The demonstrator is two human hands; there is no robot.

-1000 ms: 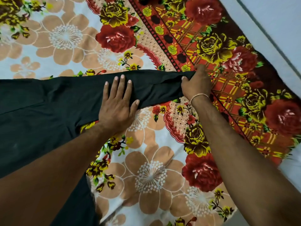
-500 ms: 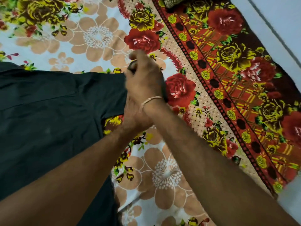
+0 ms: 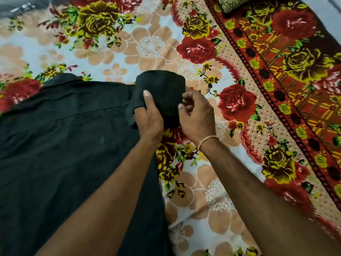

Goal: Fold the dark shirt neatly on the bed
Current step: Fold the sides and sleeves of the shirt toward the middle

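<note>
The dark shirt (image 3: 60, 145) lies spread over the left half of the flowered bed sheet (image 3: 212, 191). Its right sleeve (image 3: 164, 87) is folded back on itself into a short, thick flap near the middle of the view. My left hand (image 3: 149, 115) grips the sleeve at the fold, thumb on top and fingers tucked under the cloth. My right hand (image 3: 197, 113) hovers just to the right of the sleeve, fingers curled loosely, touching or almost touching the flap's edge; no cloth shows inside it.
A patterned cushion (image 3: 232, 3) pokes in at the top edge. The sheet's red and yellow border (image 3: 287, 74) runs diagonally along the right, with pale floor or wall (image 3: 332, 8) beyond it at the top right corner. A grey blurred object (image 3: 16, 6) sits top left.
The sleeve lay stretched out flat to the right a second ago. My right hand carried its cuff back to the left over my left hand, and the sleeve now lies doubled. The view shifted right.
</note>
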